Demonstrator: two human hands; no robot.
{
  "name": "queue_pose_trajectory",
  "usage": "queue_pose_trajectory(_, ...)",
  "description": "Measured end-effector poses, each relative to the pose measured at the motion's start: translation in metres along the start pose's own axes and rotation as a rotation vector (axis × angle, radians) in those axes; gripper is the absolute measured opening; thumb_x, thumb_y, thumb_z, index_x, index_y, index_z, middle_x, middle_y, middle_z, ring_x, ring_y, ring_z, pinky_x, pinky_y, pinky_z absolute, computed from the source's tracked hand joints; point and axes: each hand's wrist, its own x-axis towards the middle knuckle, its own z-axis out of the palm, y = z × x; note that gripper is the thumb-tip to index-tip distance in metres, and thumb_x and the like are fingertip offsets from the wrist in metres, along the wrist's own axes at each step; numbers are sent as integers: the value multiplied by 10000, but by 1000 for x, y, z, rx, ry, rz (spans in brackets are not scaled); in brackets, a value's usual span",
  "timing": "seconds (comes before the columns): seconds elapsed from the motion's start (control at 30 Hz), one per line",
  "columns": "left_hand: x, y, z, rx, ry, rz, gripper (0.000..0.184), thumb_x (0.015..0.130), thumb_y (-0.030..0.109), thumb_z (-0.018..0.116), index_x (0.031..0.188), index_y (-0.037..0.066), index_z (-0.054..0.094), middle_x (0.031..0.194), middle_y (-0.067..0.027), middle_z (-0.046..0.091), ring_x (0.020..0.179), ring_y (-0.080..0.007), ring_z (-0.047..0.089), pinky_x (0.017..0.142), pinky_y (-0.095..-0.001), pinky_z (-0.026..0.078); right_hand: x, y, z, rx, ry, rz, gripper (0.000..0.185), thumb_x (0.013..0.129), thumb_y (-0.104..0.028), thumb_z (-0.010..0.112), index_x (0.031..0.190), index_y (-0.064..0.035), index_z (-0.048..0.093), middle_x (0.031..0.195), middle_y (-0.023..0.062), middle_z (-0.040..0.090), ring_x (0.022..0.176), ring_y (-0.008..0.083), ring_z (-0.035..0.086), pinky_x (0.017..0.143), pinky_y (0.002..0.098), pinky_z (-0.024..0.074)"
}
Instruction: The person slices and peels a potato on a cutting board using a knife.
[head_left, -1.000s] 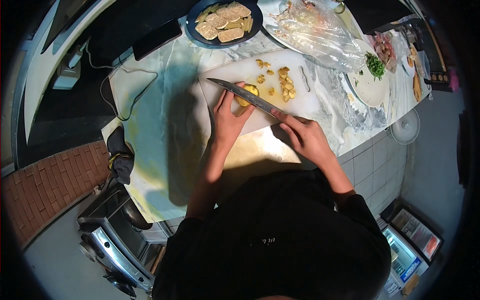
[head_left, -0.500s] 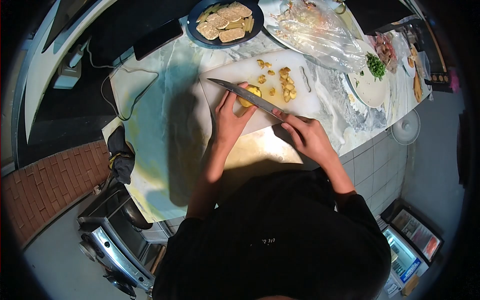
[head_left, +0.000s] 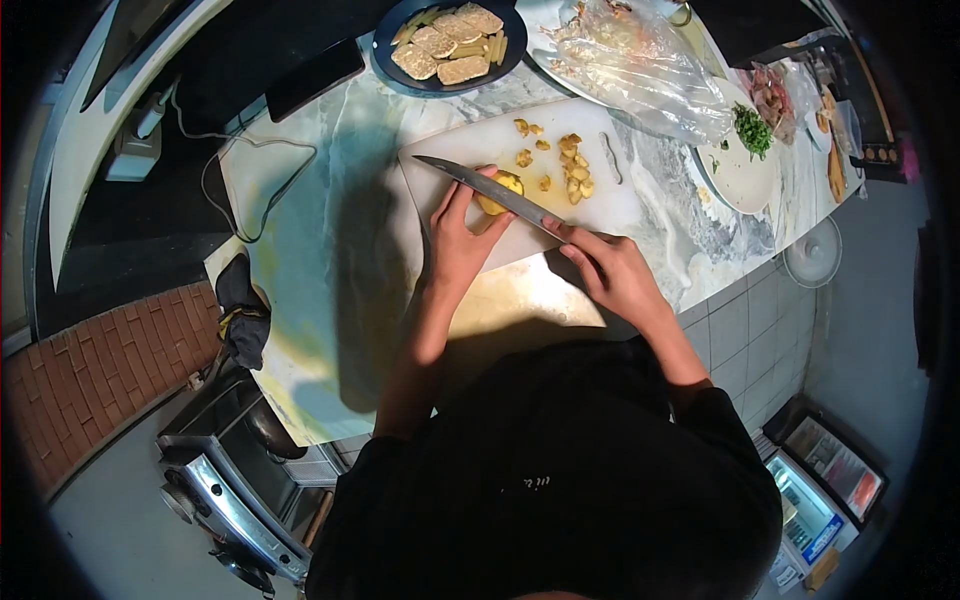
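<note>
My left hand [head_left: 461, 243] holds a rounded yellow piece of food [head_left: 510, 183], its kind not clear, between thumb and fingers on the white cutting board [head_left: 612, 212]. In my right hand [head_left: 622, 274] is the handle of a long kitchen knife [head_left: 447, 166]. Its blade lies slantwise across the yellow piece, the tip pointing up and left past my left fingers. I cannot tell how deep the edge sits. To the right on the board are a row of small yellowish-brown chunks [head_left: 577, 183] and several loose bits [head_left: 523, 158].
A dark pan [head_left: 389, 66] with breaded slabs and pale strips stands behind the board. Beside it are a clear plastic bag [head_left: 650, 65] and a plate [head_left: 744, 193] with chopped greens [head_left: 752, 132]. On the left lie a cable [head_left: 283, 188] and a black cloth [head_left: 241, 310].
Almost nothing differs. My hands, the knife and the yellow piece keep their places, with at most a tiny shift of the knife.
</note>
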Motion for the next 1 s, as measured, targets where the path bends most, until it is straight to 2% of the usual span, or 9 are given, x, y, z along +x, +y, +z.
queue_pose_trajectory(0.17, 1, 1, -1, -17, -3, -24, 599, 774, 17, 873, 1328, 28, 646, 1291, -161, 705, 1200, -336, 687, 1024, -398, 550, 3, 1, 8, -11, 15, 9, 349, 989, -84, 683, 1335, -128, 695, 919, 195, 711, 735, 411, 659, 675, 433, 534)
queue_pose_trajectory(0.23, 2, 5, -3, 11, -49, -41, 601, 795, -77, 835, 1353, -23, 619, 1351, -141, 678, 1240, -244, 676, 1085, -363, 535, 6, 2, 10, -2, 4, 26, 360, 987, -81, 683, 1344, -130, 691, 943, 193, 719, 752, 412, 664, 688, 432, 541)
queue_pose_trajectory(0.5, 2, 5, -3, -6, -54, -49, 588, 796, -60, 847, 1339, -37, 620, 1327, -146, 677, 1219, -237, 680, 1070, -357, 543, 22, 7, 21, -16, 15, -9, 394, 993, -77, 668, 1383, -133, 667, 988, 199, 732, 787, 420, 680, 715, 440, 559)
queue_pose_trajectory(0.57, 1, 2, -1, -16, -52, -41, 585, 795, -56, 850, 1334, -39, 622, 1318, -144, 678, 1210, -237, 684, 1067, -355, 544, 29, 9, 26, -6, 70, -62, 402, 1010, -165, 659, 1408, -210, 645, 858, 183, 711, 742, 424, 686, 653, 481, 549)
queue_pose_trajectory(0.77, 1, 6, -1, 43, -34, 18, 577, 788, -29, 871, 1314, -14, 633, 1302, -141, 663, 1183, -235, 678, 1068, -359, 546, 47, 8, 21, 18, 161, -87, 397, 1026, -159, 636, 1422, -197, 630, 931, 216, 726, 786, 446, 689, 689, 487, 552)
queue_pose_trajectory(0.8, 2, 4, 0, 7, -10, 20, 574, 780, 5, 877, 1301, 17, 637, 1269, -143, 676, 1162, -281, 682, 1028, -376, 549, 48, 4, 16, 19, 159, -86, 397, 1026, -159, 636, 1422, -197, 630, 931, 216, 726, 786, 446, 689, 689, 487, 552)
queue_pose_trajectory(0.83, 1, 2, 2, -31, 13, 23, 571, 772, 39, 883, 1288, 48, 641, 1236, -145, 689, 1142, -328, 686, 989, -394, 552, 46, -1, 10, 59, 134, -10, 380, 1037, -144, 629, 1416, -169, 636, 861, 231, 689, 697, 427, 634, 663, 434, 528)
queue_pose_trajectory(0.9, 1, 1, 3, -34, 27, 20, 572, 774, 43, 879, 1293, 51, 639, 1240, -147, 684, 1142, -329, 683, 986, -396, 552, 42, -3, 4, 141, 136, 53, 349, 1055, -140, 614, 1403, -137, 641, 754, 229, 625, 557, 389, 530, 604, 354, 469)
queue_pose_trajectory(1.0, 0, 0, 3, -14, 51, 10, 574, 779, 50, 867, 1303, 53, 633, 1252, -149, 677, 1142, -334, 679, 983, -400, 552, 33, 0, 2, 147, 95, 16, 353, 1047, -133, 625, 1399, -140, 649, 776, 218, 644, 577, 384, 560, 615, 370, 487)
